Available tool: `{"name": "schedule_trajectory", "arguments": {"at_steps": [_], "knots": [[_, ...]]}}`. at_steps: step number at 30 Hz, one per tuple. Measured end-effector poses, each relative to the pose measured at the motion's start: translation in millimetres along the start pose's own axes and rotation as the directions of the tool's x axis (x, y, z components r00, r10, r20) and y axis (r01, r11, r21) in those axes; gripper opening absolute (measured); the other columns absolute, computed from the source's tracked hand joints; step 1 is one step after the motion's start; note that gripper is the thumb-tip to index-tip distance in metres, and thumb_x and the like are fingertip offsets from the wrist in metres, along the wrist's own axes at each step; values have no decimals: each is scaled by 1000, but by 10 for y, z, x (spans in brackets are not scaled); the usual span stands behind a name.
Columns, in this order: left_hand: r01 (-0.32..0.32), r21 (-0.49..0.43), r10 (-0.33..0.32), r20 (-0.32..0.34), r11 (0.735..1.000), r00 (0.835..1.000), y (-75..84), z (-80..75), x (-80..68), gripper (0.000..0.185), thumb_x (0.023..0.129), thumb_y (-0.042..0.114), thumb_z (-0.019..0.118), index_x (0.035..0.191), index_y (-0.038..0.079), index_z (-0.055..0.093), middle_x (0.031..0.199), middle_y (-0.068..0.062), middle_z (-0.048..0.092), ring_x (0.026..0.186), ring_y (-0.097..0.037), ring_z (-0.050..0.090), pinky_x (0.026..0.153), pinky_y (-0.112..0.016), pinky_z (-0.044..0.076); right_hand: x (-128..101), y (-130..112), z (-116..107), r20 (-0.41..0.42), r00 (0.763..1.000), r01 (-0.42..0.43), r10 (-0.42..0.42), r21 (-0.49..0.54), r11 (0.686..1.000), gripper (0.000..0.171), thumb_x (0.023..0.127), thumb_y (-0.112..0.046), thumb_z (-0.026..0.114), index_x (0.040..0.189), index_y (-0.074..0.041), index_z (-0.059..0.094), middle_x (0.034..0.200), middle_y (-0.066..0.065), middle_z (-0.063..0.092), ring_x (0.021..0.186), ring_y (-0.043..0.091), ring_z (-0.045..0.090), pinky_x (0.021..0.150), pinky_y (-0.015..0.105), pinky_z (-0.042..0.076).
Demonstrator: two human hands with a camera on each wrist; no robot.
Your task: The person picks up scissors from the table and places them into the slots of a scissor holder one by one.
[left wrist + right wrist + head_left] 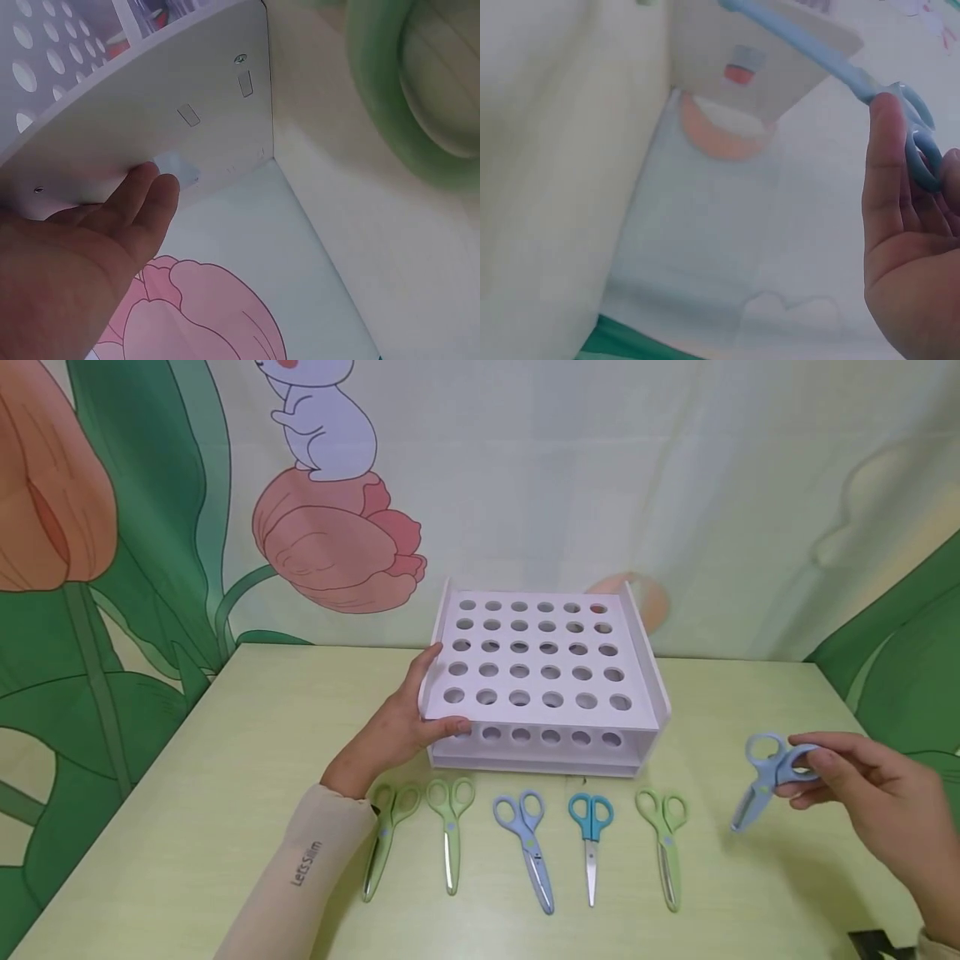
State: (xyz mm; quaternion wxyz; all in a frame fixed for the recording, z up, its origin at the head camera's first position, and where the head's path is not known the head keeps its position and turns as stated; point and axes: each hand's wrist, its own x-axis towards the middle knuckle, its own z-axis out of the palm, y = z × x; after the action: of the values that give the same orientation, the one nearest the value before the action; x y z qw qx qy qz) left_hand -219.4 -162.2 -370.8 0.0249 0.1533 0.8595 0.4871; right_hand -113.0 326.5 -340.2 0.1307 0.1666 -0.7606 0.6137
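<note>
My left hand [393, 727] holds the left side of a white rack [535, 685] with rows of round holes. The thumb lies over its front corner, and in the left wrist view the fingers [142, 202] rest along the side panel. On the right, my right hand [873, 802] pinches light-blue scissors [763, 778] by one handle loop above the table. Their blades are together and point down to the left in the head view. In the right wrist view the thumb and fingers [887, 150] are at the handles.
In front of the rack lie green scissors [386, 833] partly under the left forearm, more green scissors [451, 827], light-blue scissors [531, 843], teal scissors [591, 831] and a third green pair [666, 835]. The pale green table [247, 777] meets a printed backdrop [525, 485] behind the rack.
</note>
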Motion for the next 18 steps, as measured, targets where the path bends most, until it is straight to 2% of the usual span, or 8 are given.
{"name": "schedule_trajectory", "arguments": {"at_steps": [4,11,16,18], "knots": [[8,-21,-8,4,1000,1000,-7,4,2,113,83,30,86,161,38,5,138,-17,53,106,-25,59,105,-48,38,118,-156,126,-26,996,82,-80,119,989,19,99,16,48,114,22,59,90,15,74,73,20,73,65,28,57],[2,-14,-2,5,1000,1000,-25,-3,6,113,84,29,85,161,38,3,140,-14,50,109,-26,59,106,-49,38,338,-396,401,-85,983,174,-160,196,965,15,98,16,49,107,26,56,93,18,74,72,23,73,66,30,57],[-9,-23,9,12,1000,1000,-49,5,23,112,84,33,85,160,39,3,140,-16,50,109,-25,58,106,-49,37,489,-458,582,-107,969,245,-223,291,925,14,97,19,49,103,30,53,92,23,72,71,26,73,67,32,58],[-11,-22,12,13,1000,1000,-58,11,31,112,84,34,85,160,39,4,140,-15,50,110,-25,58,106,-49,37,549,-464,649,-108,959,282,-260,338,898,13,96,21,48,102,32,52,92,25,71,71,28,73,68,33,58]]}}
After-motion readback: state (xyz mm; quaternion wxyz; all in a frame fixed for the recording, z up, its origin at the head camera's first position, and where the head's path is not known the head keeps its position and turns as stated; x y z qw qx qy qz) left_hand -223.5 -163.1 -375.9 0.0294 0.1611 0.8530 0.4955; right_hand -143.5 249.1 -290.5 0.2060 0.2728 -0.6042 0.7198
